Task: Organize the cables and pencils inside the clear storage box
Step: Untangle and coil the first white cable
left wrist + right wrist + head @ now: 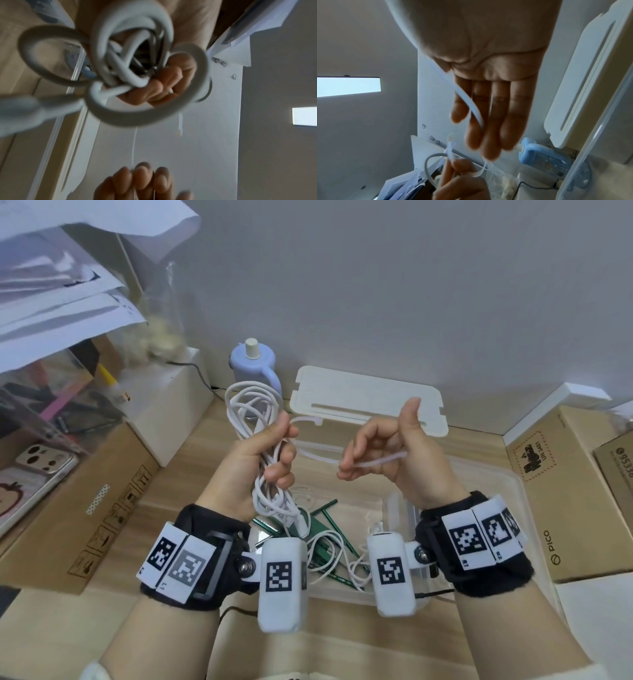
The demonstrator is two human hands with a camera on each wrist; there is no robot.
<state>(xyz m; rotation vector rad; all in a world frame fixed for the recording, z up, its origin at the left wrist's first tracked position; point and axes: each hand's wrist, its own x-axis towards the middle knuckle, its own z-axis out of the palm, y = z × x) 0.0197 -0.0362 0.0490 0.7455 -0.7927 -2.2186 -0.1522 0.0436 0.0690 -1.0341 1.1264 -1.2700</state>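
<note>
**While the bundle is only half tied, it can still spring apart**

Because the left hand (pixel 260 455) grips the white cable coil (pixel 255 419) around its middle only, with fingers curled tight about the gathered strands, loops stand free above the fist and a tail with its plug hangs below it. If that grip slackens, I judge the loops would slide out of line and the coil would have to be wound again. The hanging tail sits just over the loose cables and green pencils (pixel 329 520) under the hands, and could snag on them if the hand drops.

Between the two hands runs a thin white tie strip (pixel 373 462). Its head end sits at the left thumb (the left wrist view is too blurred to show whether it is threaded), and the other end is held by the right hand (pixel 394 453), fingers curled round it and thumb raised. From the right wrist view the hold looks light, the strip merely lying across the fingers, so a pull could draw it out of the hand, or jerk the head away from the left thumb.

Below both wrists sits the clear storage box (pixel 507 484), open, its lid (pixel 370 400) lying beyond the fingertips. A dropped coil would likely land in the box, but untied and tangled with what lies there.
</note>
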